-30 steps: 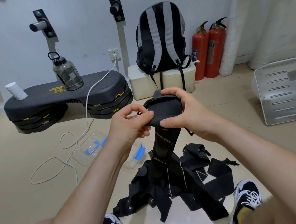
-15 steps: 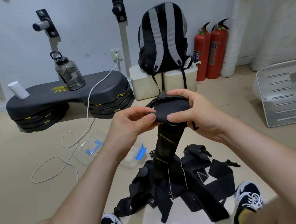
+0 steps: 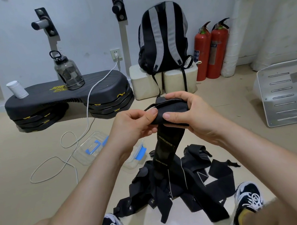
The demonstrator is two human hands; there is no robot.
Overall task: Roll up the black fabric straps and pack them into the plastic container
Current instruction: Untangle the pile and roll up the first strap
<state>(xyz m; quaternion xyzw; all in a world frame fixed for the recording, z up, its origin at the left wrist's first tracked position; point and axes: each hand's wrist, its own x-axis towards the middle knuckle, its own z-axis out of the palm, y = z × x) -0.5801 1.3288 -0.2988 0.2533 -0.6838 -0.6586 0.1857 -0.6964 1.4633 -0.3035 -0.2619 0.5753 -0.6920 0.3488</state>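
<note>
I hold a black fabric strap (image 3: 167, 141) up in front of me, its top end wound into a small roll. My left hand (image 3: 132, 126) pinches the roll's left edge between thumb and fingers. My right hand (image 3: 189, 111) wraps around the roll from the right, thumb on its front. The strap's loose tail hangs down to a heap of black straps (image 3: 181, 186) on the floor between my shoes. A clear plastic container (image 3: 139, 153) with blue clips sits on the floor behind my left forearm, partly hidden, its lid (image 3: 91, 147) lying to the left.
A white cable (image 3: 65, 152) loops across the floor at left. Black step platforms (image 3: 66, 101) carry a water bottle (image 3: 67, 73) and a white tub. A backpack (image 3: 163, 37) rests on white blocks, with two red extinguishers (image 3: 211, 50) beside it and a metal panel (image 3: 287, 94) at right.
Both hands have kept turning the roll, taking up a little more of the strap. The hanging tail looks slightly shorter. The heap on the floor has not moved.
</note>
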